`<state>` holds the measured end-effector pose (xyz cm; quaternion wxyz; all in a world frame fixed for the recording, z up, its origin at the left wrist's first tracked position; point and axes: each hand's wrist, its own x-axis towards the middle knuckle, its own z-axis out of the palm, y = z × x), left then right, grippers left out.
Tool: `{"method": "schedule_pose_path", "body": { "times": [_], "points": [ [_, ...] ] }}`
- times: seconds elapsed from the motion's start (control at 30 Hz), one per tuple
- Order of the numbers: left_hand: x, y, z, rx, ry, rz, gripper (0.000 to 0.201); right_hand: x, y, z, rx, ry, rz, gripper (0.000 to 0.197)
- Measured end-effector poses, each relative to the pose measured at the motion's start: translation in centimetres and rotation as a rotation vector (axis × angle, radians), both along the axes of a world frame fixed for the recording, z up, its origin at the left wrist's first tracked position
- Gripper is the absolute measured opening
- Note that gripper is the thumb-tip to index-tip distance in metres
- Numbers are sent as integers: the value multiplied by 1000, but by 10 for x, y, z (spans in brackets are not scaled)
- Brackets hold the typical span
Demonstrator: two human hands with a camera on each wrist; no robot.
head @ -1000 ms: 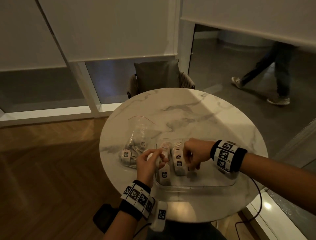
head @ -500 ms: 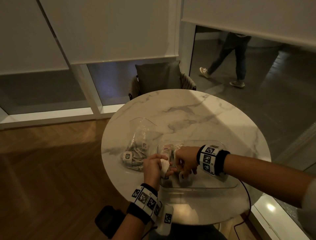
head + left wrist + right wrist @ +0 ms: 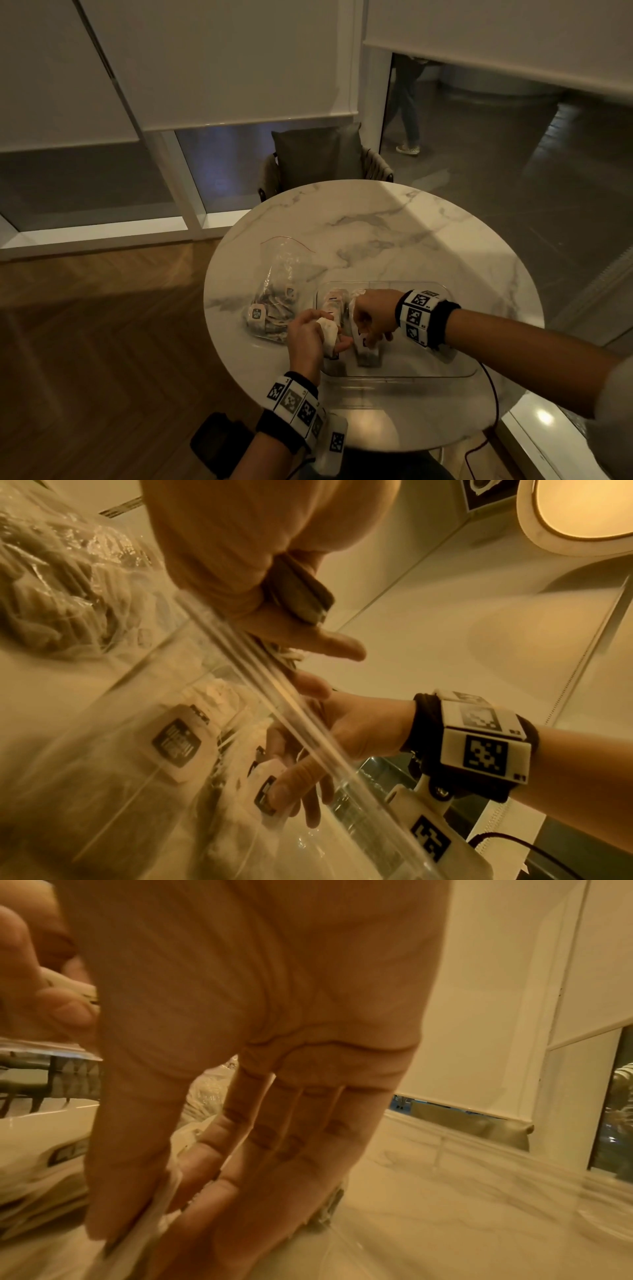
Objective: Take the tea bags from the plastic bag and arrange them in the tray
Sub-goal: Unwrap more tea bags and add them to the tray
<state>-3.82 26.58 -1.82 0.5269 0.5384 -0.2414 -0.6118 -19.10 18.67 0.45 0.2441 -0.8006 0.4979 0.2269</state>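
On the round marble table (image 3: 394, 226) a clear plastic bag (image 3: 275, 303) with several tea bags lies left of a clear tray (image 3: 411, 375). My left hand (image 3: 334, 337) hovers over the tray's left edge and grips a white tea bag (image 3: 327, 334); in the left wrist view a tea bag (image 3: 298, 593) sits in its curled fingers. My right hand (image 3: 368, 337) is inside the tray and pinches a tea bag (image 3: 364, 347) standing among the row there. In the right wrist view thumb and fingers squeeze that white bag (image 3: 150, 1218). Labelled tea bags (image 3: 178, 745) show through the tray wall.
A chair with a dark cushion (image 3: 318, 154) stands behind the table. A person (image 3: 407, 102) walks beyond the glass. A thin cable (image 3: 493, 394) hangs off the table's right front edge. A dark object (image 3: 215, 442) lies on the wooden floor by my left arm.
Both hands have come closer together at the tray's front left. The right hand has lowered onto a tea bag in the tray; the left hand has moved right, still gripping its tea bag.
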Motion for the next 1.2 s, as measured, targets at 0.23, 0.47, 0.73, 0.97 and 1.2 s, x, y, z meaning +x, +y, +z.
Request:
{"method": "schedule_pose_path", "body": {
  "times": [0.23, 0.47, 0.73, 0.97, 1.2],
  "points": [
    [0, 1, 4, 0, 38, 0, 36, 0, -4, 4, -60, -54, -7, 24],
    [2, 5, 0, -68, 9, -53, 37, -13, -1, 18, -104, -304, -119, 23],
    [-2, 6, -16, -278, -52, -236, 60, -20, 50, 25, -79, -865, -522, 18],
    [-6, 15, -14, -429, -43, -359, 61, -24, 81, 5, -153, -963, -676, 14],
    [-6, 16, -11, -388, 78, -347, 50, -28, 87, 9, -112, -1100, -736, 11]
  ]
}}
